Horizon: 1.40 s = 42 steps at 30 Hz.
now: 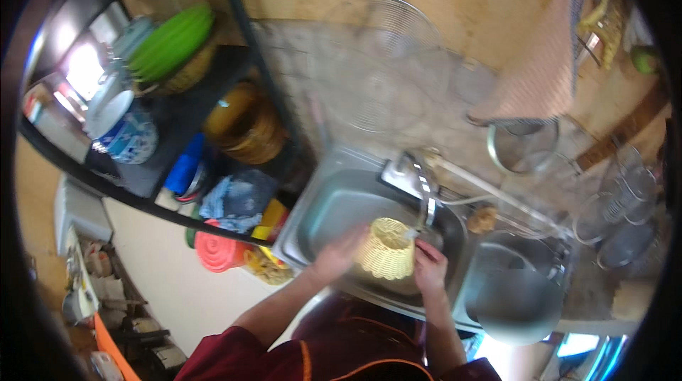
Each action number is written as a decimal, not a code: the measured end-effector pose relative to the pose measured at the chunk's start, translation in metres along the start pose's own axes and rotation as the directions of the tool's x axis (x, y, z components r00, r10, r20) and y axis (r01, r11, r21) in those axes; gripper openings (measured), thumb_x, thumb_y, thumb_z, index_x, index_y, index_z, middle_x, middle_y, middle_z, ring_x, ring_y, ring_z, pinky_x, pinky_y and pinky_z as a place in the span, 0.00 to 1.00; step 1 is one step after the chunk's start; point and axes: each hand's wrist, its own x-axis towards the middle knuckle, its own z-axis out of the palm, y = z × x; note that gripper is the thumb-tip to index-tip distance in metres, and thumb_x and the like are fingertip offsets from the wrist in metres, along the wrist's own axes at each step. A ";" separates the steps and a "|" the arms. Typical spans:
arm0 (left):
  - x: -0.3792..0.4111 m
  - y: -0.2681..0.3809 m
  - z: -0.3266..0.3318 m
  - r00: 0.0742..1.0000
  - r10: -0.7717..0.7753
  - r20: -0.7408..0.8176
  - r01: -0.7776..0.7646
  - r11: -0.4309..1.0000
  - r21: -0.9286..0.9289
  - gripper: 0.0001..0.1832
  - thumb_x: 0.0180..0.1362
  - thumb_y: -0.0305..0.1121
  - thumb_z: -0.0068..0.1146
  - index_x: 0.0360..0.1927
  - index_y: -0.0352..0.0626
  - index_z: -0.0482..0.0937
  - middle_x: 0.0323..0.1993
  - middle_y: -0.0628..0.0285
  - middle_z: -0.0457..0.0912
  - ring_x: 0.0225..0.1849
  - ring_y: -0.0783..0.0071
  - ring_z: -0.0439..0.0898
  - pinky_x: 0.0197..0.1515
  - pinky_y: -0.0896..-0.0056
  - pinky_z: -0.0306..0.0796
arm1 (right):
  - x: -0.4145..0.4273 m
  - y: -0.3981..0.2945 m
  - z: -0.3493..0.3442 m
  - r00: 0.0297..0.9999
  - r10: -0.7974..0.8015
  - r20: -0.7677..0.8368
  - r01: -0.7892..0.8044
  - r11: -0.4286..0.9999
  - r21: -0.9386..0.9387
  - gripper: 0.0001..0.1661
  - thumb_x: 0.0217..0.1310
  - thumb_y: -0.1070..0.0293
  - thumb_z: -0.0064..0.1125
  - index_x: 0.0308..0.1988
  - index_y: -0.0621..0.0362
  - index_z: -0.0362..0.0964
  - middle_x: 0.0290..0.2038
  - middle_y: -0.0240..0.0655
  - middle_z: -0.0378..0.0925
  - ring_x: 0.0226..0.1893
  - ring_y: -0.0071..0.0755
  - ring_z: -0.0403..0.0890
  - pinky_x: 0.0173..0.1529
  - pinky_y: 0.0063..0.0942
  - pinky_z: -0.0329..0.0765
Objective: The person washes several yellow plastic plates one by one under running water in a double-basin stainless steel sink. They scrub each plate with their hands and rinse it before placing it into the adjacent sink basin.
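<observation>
A pale yellow woven basket (388, 255) is held over the larger bowl of a stainless steel sink (330, 205). My right hand (430, 266) grips its right side near the narrower upper end, beside a small whitish thing too blurred to name. At the basket's left side is my left hand (341, 254), blurred; its fingers seem to lie against the weave, but their hold does not show. Just behind the basket, the curved metal faucet (424, 189) reaches over the bowl.
Right of the large bowl lies a smaller sink bowl (514, 253) with a round, blurred metal lid or pan (519, 306) at its front. A black-framed shelf (234, 58) with baskets and containers stands at left. A checked cloth (538, 66) hangs above the counter, near wire strainers (613, 210).
</observation>
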 end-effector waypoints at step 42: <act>0.003 -0.044 0.135 0.563 -0.548 0.619 -0.026 -0.760 -0.649 0.25 0.74 0.46 0.37 0.64 0.39 0.72 0.60 0.51 0.79 0.60 0.55 0.80 0.64 0.53 0.75 | 0.015 -0.004 0.056 0.843 -0.324 0.430 0.491 0.134 -0.861 0.23 0.54 0.78 0.56 0.52 0.65 0.74 0.48 0.56 0.79 0.47 0.59 0.81 0.49 0.45 0.80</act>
